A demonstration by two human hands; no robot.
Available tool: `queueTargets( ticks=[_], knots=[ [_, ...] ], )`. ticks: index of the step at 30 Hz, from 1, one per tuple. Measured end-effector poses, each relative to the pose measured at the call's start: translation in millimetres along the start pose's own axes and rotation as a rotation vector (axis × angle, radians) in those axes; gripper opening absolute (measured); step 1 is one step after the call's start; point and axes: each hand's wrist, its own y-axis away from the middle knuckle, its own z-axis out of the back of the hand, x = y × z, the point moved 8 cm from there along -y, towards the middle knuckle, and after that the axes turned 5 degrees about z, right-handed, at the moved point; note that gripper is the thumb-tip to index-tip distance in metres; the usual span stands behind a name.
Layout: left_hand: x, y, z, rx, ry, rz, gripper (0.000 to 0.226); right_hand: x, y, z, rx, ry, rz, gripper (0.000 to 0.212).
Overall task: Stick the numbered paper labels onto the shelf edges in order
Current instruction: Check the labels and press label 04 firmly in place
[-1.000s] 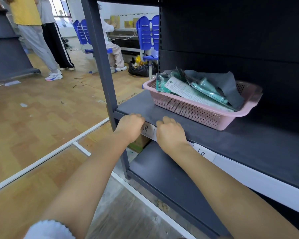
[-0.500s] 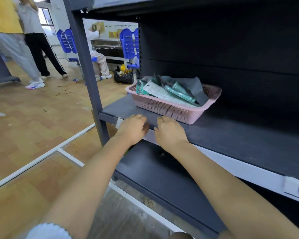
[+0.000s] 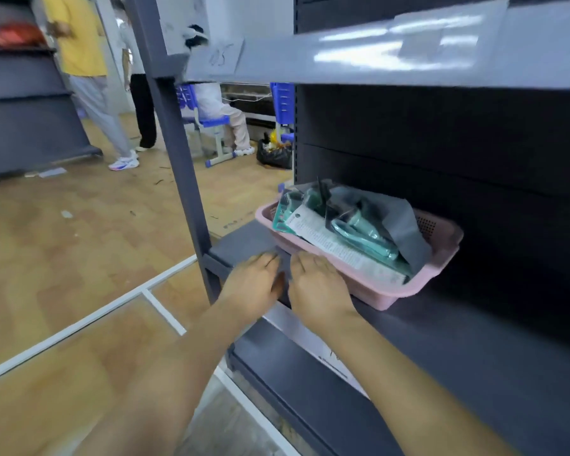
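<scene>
Head view looks down, close, at shelf edge (image 3: 297,327).

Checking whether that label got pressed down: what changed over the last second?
The left hand and right hand closed together over the label on the shelf edge, hiding it. The view tilted up, revealing an upper shelf's label. The pink basket stayed put.

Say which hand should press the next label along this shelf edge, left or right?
Right, probably. The right hand sits nearer the unlabelled white strip running rightward along the shelf edge; the left hand is hemmed in by the upright post.
</scene>
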Motion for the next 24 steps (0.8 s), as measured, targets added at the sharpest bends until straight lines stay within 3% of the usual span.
queueTargets(
  ticks=[4, 8, 16, 20, 24],
  knots=[
    [-1, 2, 33, 0.088, -0.057, -0.020, 0.043, 13, -17, 21, 0.150, -0.051, 0.013, 0.065],
    [-1, 8, 94, 0.187, -0.028, -0.032, 0.044, 35, -36, 73, 0.226, -0.056, 0.039, 0.063],
    [-10, 34, 269, 0.127, -0.029, 0.003, 0.039, 87, -66, 230, 0.191, -0.123, 0.017, 0.051],
    [-7, 49, 329, 0.092, -0.029, 0.012, 0.034, 103, -74, 304, 0.228, -0.122, -0.020, 0.058],
    [-14, 58, 393, 0.061, 0.012, 0.043, 0.043, 96, -77, 370, 0.278, -0.091, -0.071, 0.049]
  ],
)
